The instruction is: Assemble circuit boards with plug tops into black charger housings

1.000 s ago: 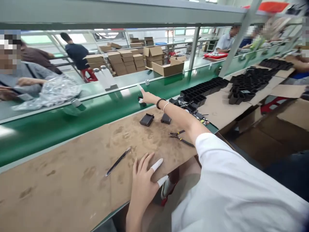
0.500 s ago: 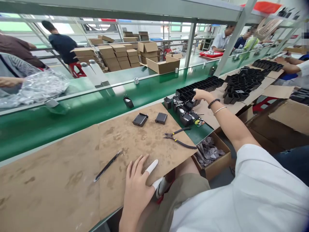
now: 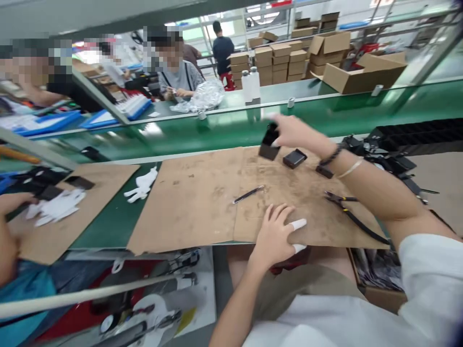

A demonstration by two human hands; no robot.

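Observation:
My right hand (image 3: pixel 296 134), with white finger cots, is raised over the far edge of the cardboard sheet (image 3: pixel 195 202) and pinches a hollow black plastic case (image 3: pixel 269 145). Motion blurs both slightly. Just below it lies a small black box (image 3: pixel 294 158), and a second black box (image 3: pixel 324 171) is partly covered by my right forearm. Spread flat near the front edge, my left hand (image 3: pixel 275 236) holds nothing. Beyond its fingertips are slim black tweezers (image 3: pixel 249 193). Diagonal cutters with black handles (image 3: pixel 356 224) rest to its right.
Behind the cardboard runs a green conveyor (image 3: pixel 224 127). Black cases in a long row (image 3: pixel 419 135) stand at the right. A white glove (image 3: pixel 142 184) lies at left, near a co-worker's hand (image 3: pixel 16 202). Below right is a carton of crumpled wrapping (image 3: pixel 378 270).
My right hand has come from the row of cases at right to above the cardboard, now carrying one case. My view has swung left. The left hand still lies on the cardboard.

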